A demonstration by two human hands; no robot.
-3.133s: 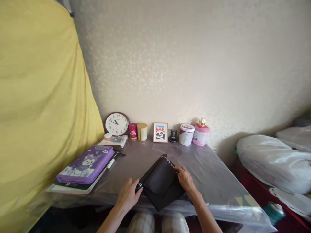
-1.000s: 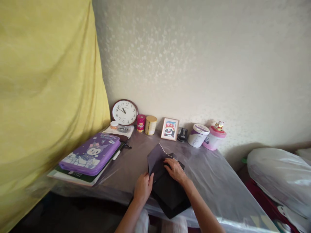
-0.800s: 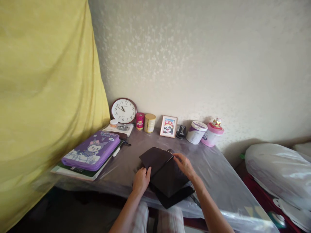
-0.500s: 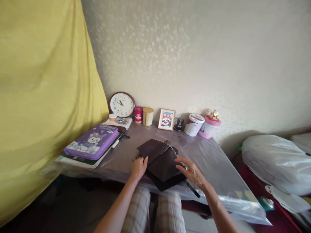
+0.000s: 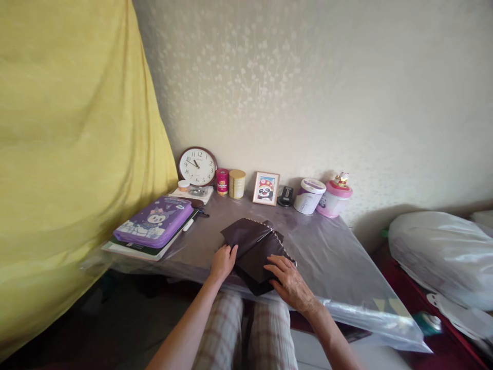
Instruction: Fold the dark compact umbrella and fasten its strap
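A dark ring-bound notebook (image 5: 252,246) lies open near the front edge of a table (image 5: 327,257) covered in clear plastic sheet. My left hand (image 5: 223,261) rests on the left page, fingers flat and a little spread. My right hand (image 5: 288,280) lies palm down on the lower right part of the notebook, fingers stretched toward its middle. Neither hand holds anything.
A purple cartoon case (image 5: 154,228) lies on books at the left. Along the wall stand a clock (image 5: 197,165), two small tins (image 5: 231,183), a panda picture frame (image 5: 265,188) and two tubs (image 5: 321,196). Yellow cloth (image 5: 69,154) hangs left; white bags (image 5: 435,252) lie right.
The notebook cover, held up earlier, has been folded down to the left and lies flat. My right hand slid from its top edge down to its lower right part.
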